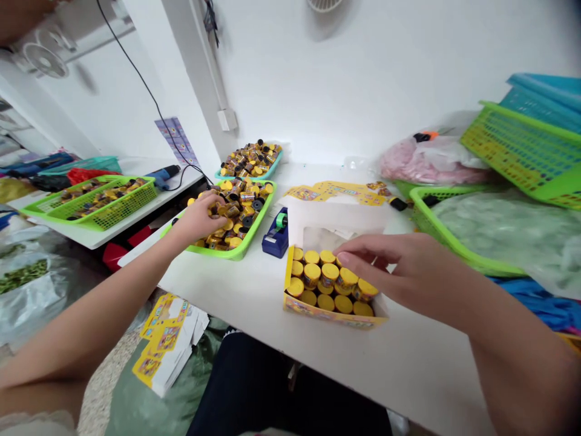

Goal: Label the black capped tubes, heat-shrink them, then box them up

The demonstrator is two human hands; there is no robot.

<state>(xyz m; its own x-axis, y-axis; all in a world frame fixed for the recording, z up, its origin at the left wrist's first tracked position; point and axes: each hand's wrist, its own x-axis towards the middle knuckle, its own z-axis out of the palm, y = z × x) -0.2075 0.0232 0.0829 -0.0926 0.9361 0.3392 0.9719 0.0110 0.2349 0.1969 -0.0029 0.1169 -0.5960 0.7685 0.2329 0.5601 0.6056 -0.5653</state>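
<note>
My left hand (203, 215) reaches into a green basket (240, 251) heaped with small yellow-lidded canisters (236, 227). Its fingers curl round canisters at the near left of the heap; how many they hold is hidden. An open yellow display box (336, 318) with a raised white flap stands on the table. Canisters with yellow lids (311, 274) sit upright inside it, some on top of a lower layer. Over the box's right side, my right hand (385, 263) pinches a canister at the back row with thumb and fingertips, largely covering it.
A blue tape dispenser (275, 239) stands between basket and box. Flat yellow cartons (340, 192) lie behind the box, and more cartons (166, 342) lie on a green bag below. Another canister basket (252, 160) is at the back. Stacked green baskets (521, 151) with bags crowd the right.
</note>
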